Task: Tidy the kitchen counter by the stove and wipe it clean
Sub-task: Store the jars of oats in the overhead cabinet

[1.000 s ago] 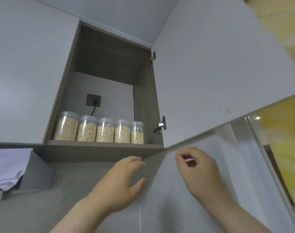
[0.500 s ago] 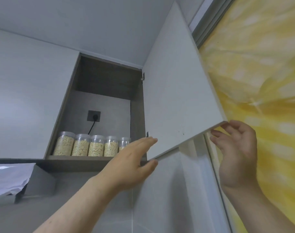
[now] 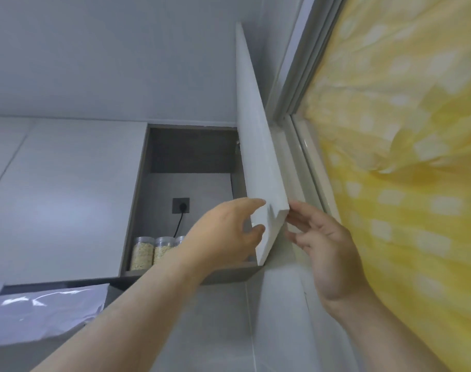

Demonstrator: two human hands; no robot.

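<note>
Left hand (image 3: 223, 234) and right hand (image 3: 325, 253), both open-fingered, either side of cabinet door (image 3: 255, 157) (jars (image 3: 143, 253) inside)

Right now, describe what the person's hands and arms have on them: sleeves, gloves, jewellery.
Nothing worn is in view. The left hand and right hand are bare, with no gloves, rings or plasters showing. The left forearm and right forearm are bare too, right to the picture's edge: no sleeve cuff, watch or wristband shows.

Cabinet door (image 3: 258, 170) swung edge-on; left hand (image 3: 223, 234), right hand (image 3: 328, 253) now flank its corner.
</note>
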